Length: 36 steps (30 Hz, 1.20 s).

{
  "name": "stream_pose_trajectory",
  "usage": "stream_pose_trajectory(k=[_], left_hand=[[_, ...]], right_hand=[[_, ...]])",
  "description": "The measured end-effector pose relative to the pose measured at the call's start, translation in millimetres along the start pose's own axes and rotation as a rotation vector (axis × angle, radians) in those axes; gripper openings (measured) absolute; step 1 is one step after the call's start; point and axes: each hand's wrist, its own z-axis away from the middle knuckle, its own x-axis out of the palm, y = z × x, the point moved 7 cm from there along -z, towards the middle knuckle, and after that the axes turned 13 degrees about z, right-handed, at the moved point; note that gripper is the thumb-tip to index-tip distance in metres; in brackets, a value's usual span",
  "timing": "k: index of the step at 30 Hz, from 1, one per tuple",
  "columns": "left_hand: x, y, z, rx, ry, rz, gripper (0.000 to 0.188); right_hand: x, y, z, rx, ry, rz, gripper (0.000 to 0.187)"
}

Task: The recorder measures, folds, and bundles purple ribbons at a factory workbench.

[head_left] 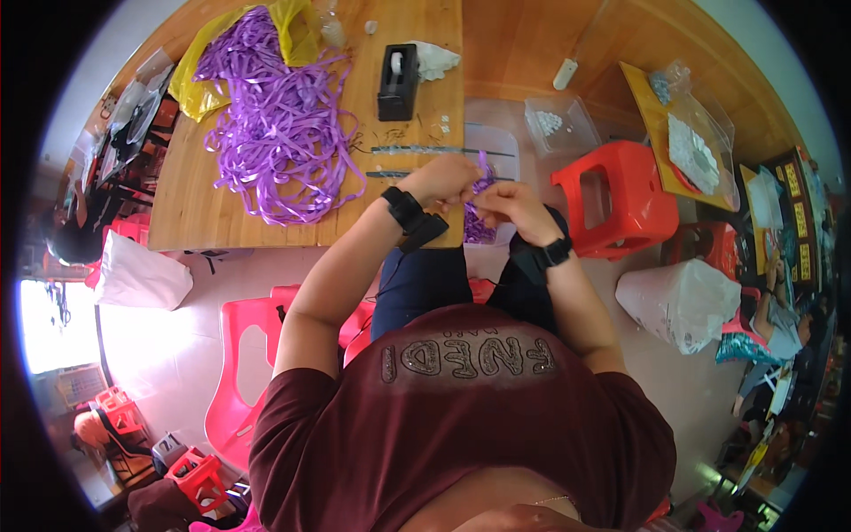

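Purple ribbon (pixel 483 184) pinched between two hands at the bench's edge

The left hand (pixel 446 180) comes in at the right edge of the wooden bench (pixel 191 215), its fingers drawn together on the ribbon. The right hand (pixel 519 211) meets it from the other side, thumb and forefinger closed narrowly on the same bunch; exactly how the strands run between the fingertips is too small to tell. Each wrist wears a black band.

Just below the hands, a translucent bin (pixel 505 146) beside the bench holds more purple strands (pixel 480 229). To the left of the hands, two dark strips (pixel 417 149) lie on the bench, one above the other, the upper one dotted with pale bits.

Beyond them stands a black tape dispenser (pixel 398 84), with a crumpled white sheet (pixel 434 60) just beside it. A large tangled heap of purple ribbon (pixel 279 133) spreads over the bench farther left, its far end against an opened yellow bag (pixel 189 93).

Right of the bin are a clear tub (pixel 581 129) with small white pieces inside, a red stool (pixel 625 195) and, nearer the person, a white sack (pixel 674 301) on the floor.
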Motion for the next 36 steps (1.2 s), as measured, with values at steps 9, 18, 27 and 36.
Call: stream_pose_trajectory(k=[9, 18, 27, 36], left_hand=[[2.7, 6.4, 5.1, 0.042, -0.017, -0.028, 0.023], [1.3, 7.7, 4.2, -0.023, -0.057, -0.173, 0.023], [1.2, 14.7, 19.0, 0.050, -0.090, 0.004, 0.016], [-6.5, -16.3, 2.2, 0.123, -0.140, 0.114, 0.007]], right_hand=[[4.7, -140.4, -112.3, -0.263, 0.143, 0.108, 0.021], [19.5, -133.8, -209.9, 0.062, 0.155, 0.049, 0.020], [34.9, -145.2, -181.7, -0.132, 0.154, -0.012, 0.021], [65.1, -106.8, -158.8, 0.118, -0.059, -0.106, 0.022]])
